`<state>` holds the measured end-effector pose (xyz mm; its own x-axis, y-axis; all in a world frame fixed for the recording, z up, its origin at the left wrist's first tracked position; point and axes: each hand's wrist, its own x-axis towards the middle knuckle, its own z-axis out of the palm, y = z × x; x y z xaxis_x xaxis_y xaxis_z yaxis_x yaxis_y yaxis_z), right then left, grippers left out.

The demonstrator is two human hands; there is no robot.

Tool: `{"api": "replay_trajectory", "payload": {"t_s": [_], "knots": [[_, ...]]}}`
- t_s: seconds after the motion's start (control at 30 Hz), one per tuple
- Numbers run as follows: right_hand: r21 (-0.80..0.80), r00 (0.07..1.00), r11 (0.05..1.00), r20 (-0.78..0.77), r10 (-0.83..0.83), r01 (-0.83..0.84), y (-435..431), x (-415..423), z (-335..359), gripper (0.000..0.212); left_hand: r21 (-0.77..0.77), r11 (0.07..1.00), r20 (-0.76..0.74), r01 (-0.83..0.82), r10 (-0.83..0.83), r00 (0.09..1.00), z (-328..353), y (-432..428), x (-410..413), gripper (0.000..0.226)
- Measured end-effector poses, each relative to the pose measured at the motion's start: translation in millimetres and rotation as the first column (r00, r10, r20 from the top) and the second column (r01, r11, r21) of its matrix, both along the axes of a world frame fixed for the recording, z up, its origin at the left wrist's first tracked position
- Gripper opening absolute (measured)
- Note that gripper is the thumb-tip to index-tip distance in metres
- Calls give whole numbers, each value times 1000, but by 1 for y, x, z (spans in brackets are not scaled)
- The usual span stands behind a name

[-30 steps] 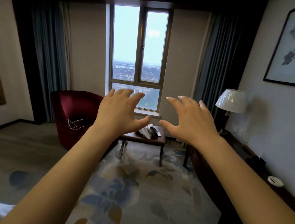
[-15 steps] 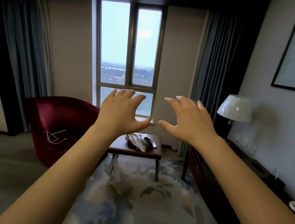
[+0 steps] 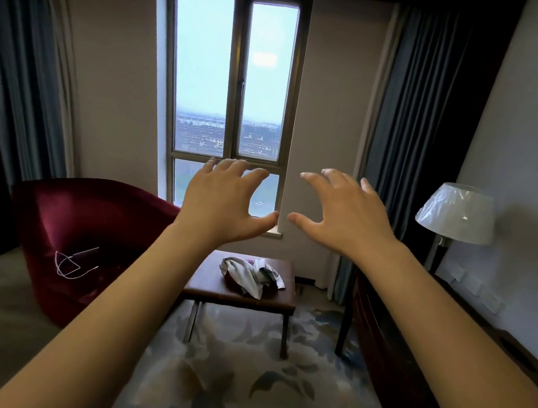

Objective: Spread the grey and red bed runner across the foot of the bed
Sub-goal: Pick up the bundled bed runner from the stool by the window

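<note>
- The left hand (image 3: pixel 225 206) and right hand (image 3: pixel 341 213) hover in the air, fingers spread and relaxed, grasping nothing.
- A crumpled grey and red cloth (image 3: pixel 251 275), probably the bed runner, lies on the low wooden table (image 3: pixel 209 281) below the window (image 3: pixel 233 77). No bed is in view.
- To do this well: reach down, find two corners and lift the cloth clear rather than dragging it.
- No brand or writing can be read.

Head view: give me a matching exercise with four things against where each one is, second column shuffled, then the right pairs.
Things:
1. grey and red cloth
2. white cable
3. lamp
4. left hand

Places:
A. on the seat of the armchair
B. raised in the air, holding nothing
C. crumpled on the small table
D. standing at the far right

Pairs: 1-C, 2-A, 3-D, 4-B
</note>
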<state>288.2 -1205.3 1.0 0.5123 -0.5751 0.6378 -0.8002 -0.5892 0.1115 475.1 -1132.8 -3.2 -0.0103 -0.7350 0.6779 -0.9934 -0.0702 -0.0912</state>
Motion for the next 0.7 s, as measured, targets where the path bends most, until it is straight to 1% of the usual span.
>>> {"api": "replay_trajectory", "payload": {"t_s": [0.07, 0.2, 0.27, 0.47, 0.6, 0.7], "knots": [[3, 1000, 1000, 18, 10, -10, -36, 6, 3, 71, -7, 1000, -6, -7, 7, 1000, 3, -35, 4, 71], [30, 999, 999, -30, 36, -35, -104, 23, 5, 71, 11, 999, -19, -34, 34, 999, 2, -101, 18, 70], [40, 999, 998, -18, 47, -46, -134, 32, 7, 71, 3, 999, -27, -38, 38, 999, 2, -129, 24, 71], [48, 999, 998, -24, 47, -46, -219, 57, 0, 71, -3, 998, -28, -55, 55, 998, 1, -210, 53, 72], [40, 999, 999, -10, 33, -33, -277, 82, -5, 71, 6, 998, -18, -60, 60, 998, -6, -269, 80, 68], [33, 999, 999, -29, 15, -15, -322, 105, -9, 71, 12, 999, -30, -51, 52, 998, -8, -317, 102, 71]]}}
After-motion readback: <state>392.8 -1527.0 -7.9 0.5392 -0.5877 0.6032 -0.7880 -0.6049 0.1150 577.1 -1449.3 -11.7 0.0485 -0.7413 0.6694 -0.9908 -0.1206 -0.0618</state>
